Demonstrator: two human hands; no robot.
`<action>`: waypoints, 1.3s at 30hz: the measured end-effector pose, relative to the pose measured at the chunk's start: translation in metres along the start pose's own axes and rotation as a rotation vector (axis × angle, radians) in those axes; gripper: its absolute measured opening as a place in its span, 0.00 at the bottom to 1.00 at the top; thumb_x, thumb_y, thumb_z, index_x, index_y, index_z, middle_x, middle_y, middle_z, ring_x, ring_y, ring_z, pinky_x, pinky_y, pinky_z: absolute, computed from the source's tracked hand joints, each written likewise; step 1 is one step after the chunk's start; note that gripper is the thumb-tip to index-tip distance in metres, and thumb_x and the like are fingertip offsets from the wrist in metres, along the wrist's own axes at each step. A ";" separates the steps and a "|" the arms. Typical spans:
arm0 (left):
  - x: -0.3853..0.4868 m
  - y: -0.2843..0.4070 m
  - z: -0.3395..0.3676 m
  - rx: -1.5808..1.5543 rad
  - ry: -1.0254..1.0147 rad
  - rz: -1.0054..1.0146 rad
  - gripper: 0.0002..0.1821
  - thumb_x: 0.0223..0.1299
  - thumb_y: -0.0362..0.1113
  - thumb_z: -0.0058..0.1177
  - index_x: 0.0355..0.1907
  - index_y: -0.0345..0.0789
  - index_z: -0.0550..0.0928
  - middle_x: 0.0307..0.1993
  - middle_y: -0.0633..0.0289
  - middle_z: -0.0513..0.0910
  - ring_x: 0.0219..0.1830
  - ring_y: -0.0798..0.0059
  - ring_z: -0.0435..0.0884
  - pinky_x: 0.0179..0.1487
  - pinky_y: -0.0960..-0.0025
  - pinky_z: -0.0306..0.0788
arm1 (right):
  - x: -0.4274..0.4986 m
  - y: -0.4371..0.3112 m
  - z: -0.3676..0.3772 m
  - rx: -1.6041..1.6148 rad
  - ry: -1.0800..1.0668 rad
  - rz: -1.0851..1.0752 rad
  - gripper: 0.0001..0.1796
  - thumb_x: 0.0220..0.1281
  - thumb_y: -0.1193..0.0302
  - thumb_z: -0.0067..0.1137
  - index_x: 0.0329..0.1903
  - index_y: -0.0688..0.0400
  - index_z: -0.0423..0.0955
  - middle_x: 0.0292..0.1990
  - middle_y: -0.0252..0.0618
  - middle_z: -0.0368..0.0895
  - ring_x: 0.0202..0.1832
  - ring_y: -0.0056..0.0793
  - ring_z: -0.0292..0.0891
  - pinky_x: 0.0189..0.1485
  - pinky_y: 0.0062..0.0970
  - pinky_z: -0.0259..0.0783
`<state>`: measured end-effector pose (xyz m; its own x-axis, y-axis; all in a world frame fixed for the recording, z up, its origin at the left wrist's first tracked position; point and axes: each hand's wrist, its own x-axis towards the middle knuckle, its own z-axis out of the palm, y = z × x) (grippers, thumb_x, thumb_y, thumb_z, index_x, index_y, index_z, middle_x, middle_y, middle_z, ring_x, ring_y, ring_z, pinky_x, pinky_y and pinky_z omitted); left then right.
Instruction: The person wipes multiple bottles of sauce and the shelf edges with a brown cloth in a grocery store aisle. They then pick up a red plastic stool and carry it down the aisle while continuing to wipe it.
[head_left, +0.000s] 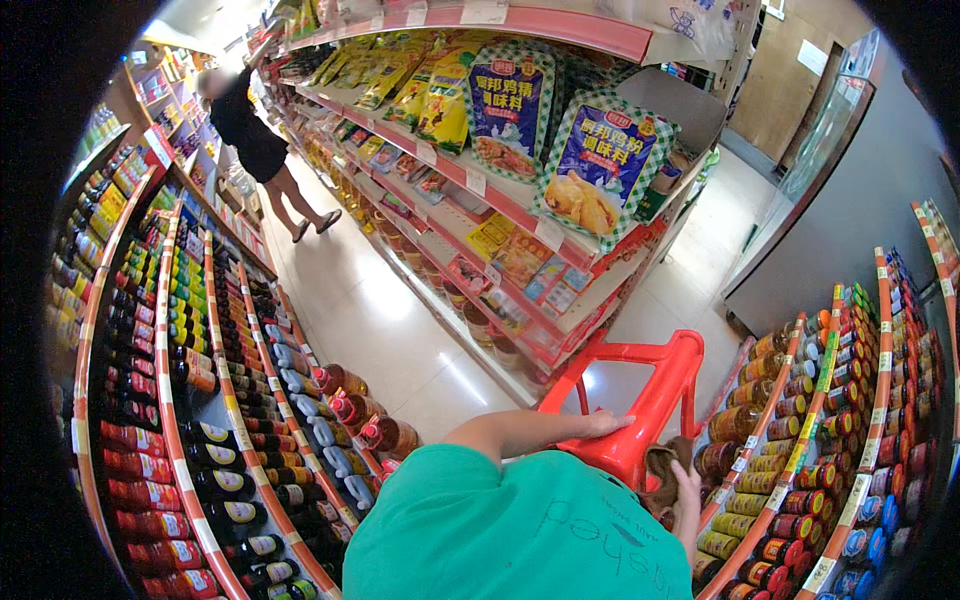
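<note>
A red plastic stool (626, 442) stands right in front of me, tilted in the view, its legs towards the shelf end. My left hand (606, 424) rests on the stool's edge, fingers fairly straight. At the stool's right side, my right hand (684, 480) holds a brown cloth (661, 472). Part of the cloth lies against the stool, and my green shirt hides some of the stool's near side.
A shelf unit (577, 251) with seasoning packets stands ahead. Bottle racks (240, 420) line the left, with large bottles (386, 433) on the floor beside them. Jar shelves (780, 487) are at right, near a grey cabinet (802, 217). Another person (251, 135) stands up the aisle.
</note>
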<state>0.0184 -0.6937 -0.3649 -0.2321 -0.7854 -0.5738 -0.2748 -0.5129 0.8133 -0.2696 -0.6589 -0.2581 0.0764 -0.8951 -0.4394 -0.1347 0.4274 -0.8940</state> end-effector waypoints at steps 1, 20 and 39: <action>-0.003 0.001 0.001 0.007 -0.001 -0.006 0.48 0.61 0.74 0.42 0.52 0.22 0.80 0.51 0.43 0.81 0.54 0.56 0.81 0.60 0.56 0.71 | 0.016 0.018 0.007 -0.007 -0.096 -0.015 0.32 0.59 0.64 0.66 0.63 0.66 0.69 0.54 0.44 0.78 0.53 0.34 0.75 0.54 0.33 0.72; 0.009 -0.007 -0.020 -0.414 -0.160 -0.038 0.42 0.67 0.64 0.48 0.62 0.21 0.71 0.60 0.52 0.76 0.57 0.63 0.77 0.64 0.63 0.69 | -0.098 -0.089 -0.086 -0.916 0.809 -0.118 0.47 0.55 0.62 0.65 0.74 0.55 0.48 0.39 0.65 0.79 0.43 0.64 0.77 0.46 0.54 0.72; 0.073 0.011 0.009 -0.365 -0.593 -0.244 0.38 0.69 0.60 0.47 0.66 0.28 0.69 0.62 0.55 0.74 0.61 0.63 0.74 0.66 0.61 0.66 | -0.387 -0.003 -0.070 -0.888 0.862 0.924 0.45 0.49 0.64 0.63 0.70 0.60 0.54 0.43 0.57 0.83 0.45 0.52 0.81 0.46 0.48 0.76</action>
<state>-0.0096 -0.7539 -0.3989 -0.6978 -0.3683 -0.6143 -0.0789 -0.8129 0.5770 -0.3678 -0.3224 -0.0794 -0.8938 -0.3033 -0.3303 -0.3607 0.9239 0.1275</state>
